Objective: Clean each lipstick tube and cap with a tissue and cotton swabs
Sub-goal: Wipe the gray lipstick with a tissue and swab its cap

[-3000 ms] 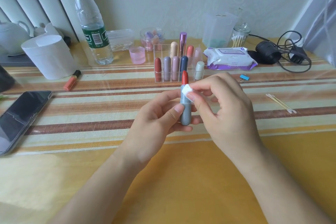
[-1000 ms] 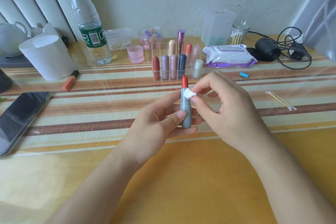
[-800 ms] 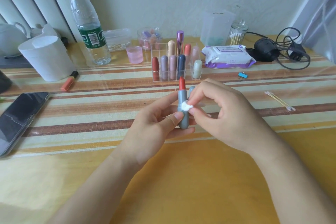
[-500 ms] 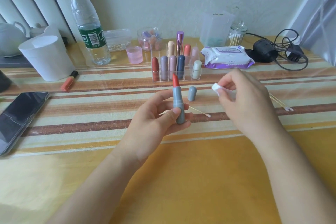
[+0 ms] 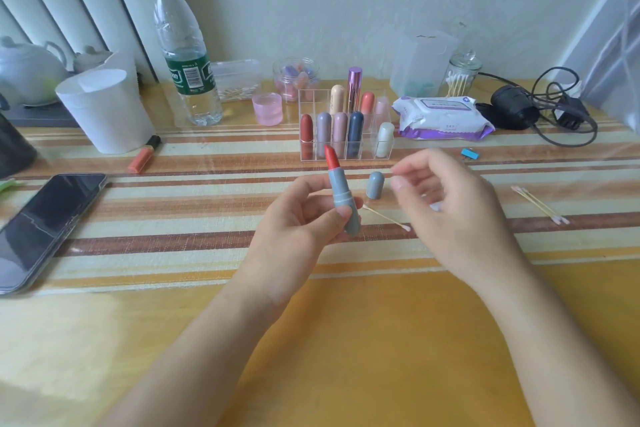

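The left hand [image 5: 298,230] grips the grey, red-tipped lipstick tube [image 5: 342,203] upright; its rounded grey cap [image 5: 375,185] stands on the striped tabletop [image 5: 173,218] just left of the nearer, blurred right hand [image 5: 450,218], whose grasp I cannot tell.

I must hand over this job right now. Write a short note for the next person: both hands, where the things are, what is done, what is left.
Left hand grips the open grey lipstick upright, red tip out.
Right hand hovers beside it, blurred, fingers loosely curled; a pale scrap under them may be the tissue.
Grey cap stands on the table behind; one cotton swab lies between the hands, two more swabs to the right.
Done: cap off.
Left: finish this tube and cap, then the lipsticks in the clear rack.
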